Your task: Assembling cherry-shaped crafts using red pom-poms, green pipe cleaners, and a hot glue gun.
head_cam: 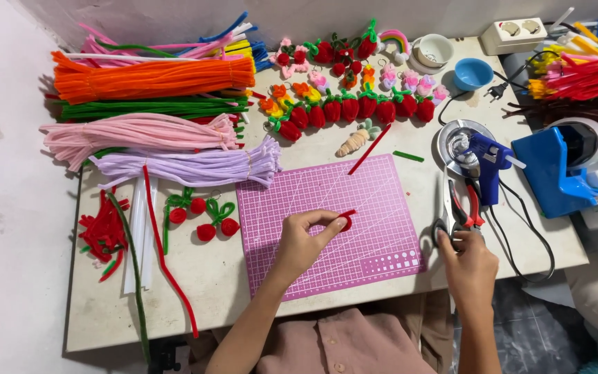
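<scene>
Head camera looks down on a pale worktable (257, 277) crowded with craft stuff. The left hand (304, 239) is raised over the pink cutting mat (354, 235), thumb and fingertips pinched tight on a small red coil of pipe cleaner (345, 221), whose loose end pokes up to the right; the coil sits above the middle of the mat, just off its surface as far as I can tell. The right hand (468, 266) is at the mat's right edge, fingers curled around the handles of a pair of scissors (449, 221), which lie beside red-handled pliers (470, 204); how firmly it grips them I cannot tell. Just beyond those tools a blue glue gun (487, 158) rests on a round metal dish (457, 142), and a blue tape dispenser (555, 170) stands farther right. To the left lie bundles of pipe cleaners, orange (153, 77), green, pink (140, 135) and lilac (188, 166), with two small red cherries on green stems (205, 215) near the mat. Along the back, rows of finished red strawberries (354, 107) and little flowers are set out, with a straight red pipe cleaner (369, 149) lying across the mat's top edge.
</scene>
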